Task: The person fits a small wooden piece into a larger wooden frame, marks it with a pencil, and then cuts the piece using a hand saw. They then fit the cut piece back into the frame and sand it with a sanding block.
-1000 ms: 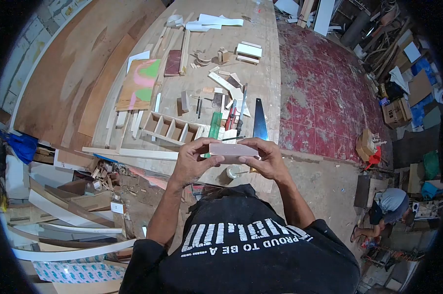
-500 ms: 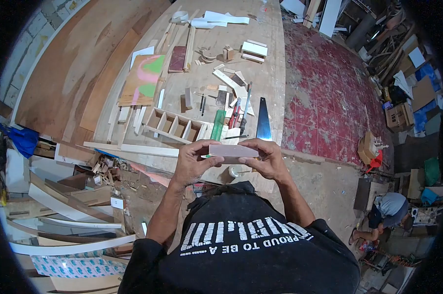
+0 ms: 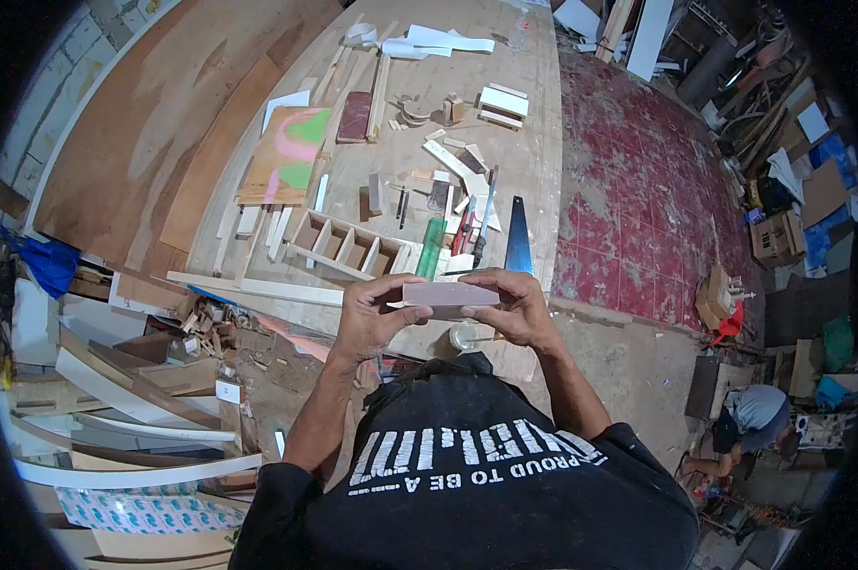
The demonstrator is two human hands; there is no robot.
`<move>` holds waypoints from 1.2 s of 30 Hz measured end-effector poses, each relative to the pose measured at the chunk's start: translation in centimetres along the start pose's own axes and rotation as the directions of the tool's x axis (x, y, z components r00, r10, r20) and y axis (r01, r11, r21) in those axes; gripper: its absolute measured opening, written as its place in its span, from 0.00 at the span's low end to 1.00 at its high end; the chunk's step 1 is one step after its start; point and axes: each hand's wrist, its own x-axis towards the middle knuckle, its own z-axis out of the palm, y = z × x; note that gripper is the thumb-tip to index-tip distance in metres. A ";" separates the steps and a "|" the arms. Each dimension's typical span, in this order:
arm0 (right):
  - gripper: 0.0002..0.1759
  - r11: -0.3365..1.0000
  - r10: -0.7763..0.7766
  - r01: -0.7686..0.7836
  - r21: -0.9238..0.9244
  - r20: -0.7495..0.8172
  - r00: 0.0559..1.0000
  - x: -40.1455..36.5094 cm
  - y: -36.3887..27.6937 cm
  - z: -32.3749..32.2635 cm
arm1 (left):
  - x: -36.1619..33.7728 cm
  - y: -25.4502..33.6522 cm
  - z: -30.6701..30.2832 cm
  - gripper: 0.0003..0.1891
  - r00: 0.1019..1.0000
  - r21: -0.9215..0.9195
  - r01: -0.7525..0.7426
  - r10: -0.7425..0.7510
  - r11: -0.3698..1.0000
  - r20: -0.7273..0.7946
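Between my two hands I hold a small pinkish-grey block (image 3: 450,295) over the near edge of the workbench. My left hand (image 3: 372,313) grips its left end, thumb below and fingers above. The right end is pinched the same way by my right hand (image 3: 516,309). Just beyond the block lie a green clear strip (image 3: 430,249), a red-handled tool (image 3: 463,231) and a handsaw blade (image 3: 518,237). A wooden tray with compartments (image 3: 345,245) sits to the left. Below the block stands a small round container (image 3: 465,335), partly hidden.
The workbench (image 3: 533,123) also bears a painted board (image 3: 286,157), white strips (image 3: 448,40) and a small white-topped block (image 3: 503,103). Curved wooden pieces (image 3: 134,389) are stacked at lower left. Another person (image 3: 756,416) crouches at lower right, near cardboard boxes.
The bench and its items have shifted slightly to the right in view. Both hands still hold the block in nearly the same pose.
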 end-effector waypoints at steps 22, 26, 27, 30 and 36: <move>0.17 0.996 0.092 -0.093 0.006 0.066 0.994 0.8 -0.6 0.2 | 0.5 0.6 0.3 0.12 0.999 0.022 0.049 -0.050 0.999 0.009; 0.15 0.991 0.038 -0.042 0.128 0.036 0.999 0.7 -0.1 0.9 | 0.3 -0.4 -0.4 0.13 0.998 0.019 0.059 -0.060 0.998 0.030; 0.15 0.991 0.037 -0.042 0.128 0.036 0.999 0.7 0.1 0.9 | 0.4 -0.6 -0.4 0.14 0.997 0.021 0.063 -0.064 0.998 0.041; 0.15 0.986 0.035 -0.039 0.164 0.027 0.999 0.6 0.5 0.9 | 0.3 -0.3 0.0 0.19 0.996 0.003 0.073 -0.073 0.997 0.044; 0.15 0.984 0.021 -0.022 0.178 0.006 1.000 0.3 0.3 1.1 | 0.5 -0.2 0.2 0.26 1.000 0.002 0.014 -0.014 1.000 -0.017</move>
